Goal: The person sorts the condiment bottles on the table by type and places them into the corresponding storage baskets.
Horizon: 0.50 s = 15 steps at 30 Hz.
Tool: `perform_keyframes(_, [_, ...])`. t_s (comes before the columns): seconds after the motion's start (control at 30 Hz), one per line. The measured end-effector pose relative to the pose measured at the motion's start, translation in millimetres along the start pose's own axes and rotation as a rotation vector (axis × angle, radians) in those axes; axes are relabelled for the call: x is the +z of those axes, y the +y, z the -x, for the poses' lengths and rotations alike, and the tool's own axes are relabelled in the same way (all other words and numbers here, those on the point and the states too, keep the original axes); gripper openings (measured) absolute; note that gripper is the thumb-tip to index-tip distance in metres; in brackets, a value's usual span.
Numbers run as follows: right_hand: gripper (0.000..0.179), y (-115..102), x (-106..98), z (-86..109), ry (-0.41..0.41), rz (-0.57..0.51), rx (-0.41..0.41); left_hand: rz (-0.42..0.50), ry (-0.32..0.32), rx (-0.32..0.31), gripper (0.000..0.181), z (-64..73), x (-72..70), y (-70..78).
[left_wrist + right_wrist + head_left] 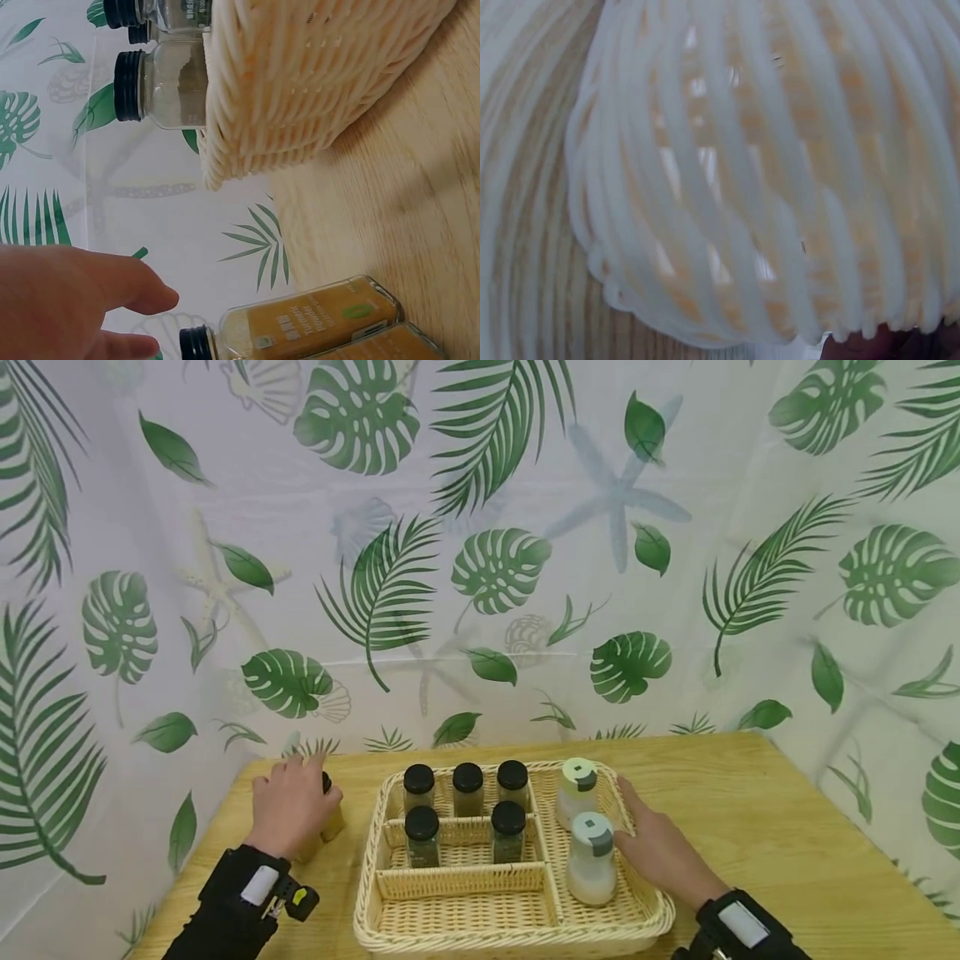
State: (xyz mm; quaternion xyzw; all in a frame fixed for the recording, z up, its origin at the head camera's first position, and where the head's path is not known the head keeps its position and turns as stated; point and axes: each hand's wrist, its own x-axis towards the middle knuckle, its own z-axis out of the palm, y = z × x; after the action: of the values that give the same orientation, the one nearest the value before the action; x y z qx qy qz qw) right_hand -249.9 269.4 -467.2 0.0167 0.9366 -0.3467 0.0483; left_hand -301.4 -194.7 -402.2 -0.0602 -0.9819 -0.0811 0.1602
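At the left, my left hand (291,802) reaches over two small glass bottles of orange-yellow powder. In the left wrist view, its fingers are extended beside the black cap of the turmeric powder bottle (315,319), with a gap between. A second powder bottle (390,346) stands close against the first, partly cut off. My right hand (667,847) holds the right rim of the woven basket (375,852), thumb over the edge. Two shaker jars with grey-and-white lids, a front jar (592,864) and a rear jar (576,797), stand inside, near that thumb.
Several black-capped spice jars (422,839) stand in the basket's left compartments. The basket rests on a wooden table (720,793). Behind hangs a leaf-patterned cloth (480,635). Close-up weave (765,172) fills most of the right wrist view.
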Motion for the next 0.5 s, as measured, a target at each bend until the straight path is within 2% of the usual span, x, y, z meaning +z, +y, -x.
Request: perform_keyframes(0.5, [0.083, -0.9, 0.4, -0.1, 0.002, 0.012, 0.007, -0.016, 0.023, 0.036, 0.035, 0.1, 9.1, -5.5])
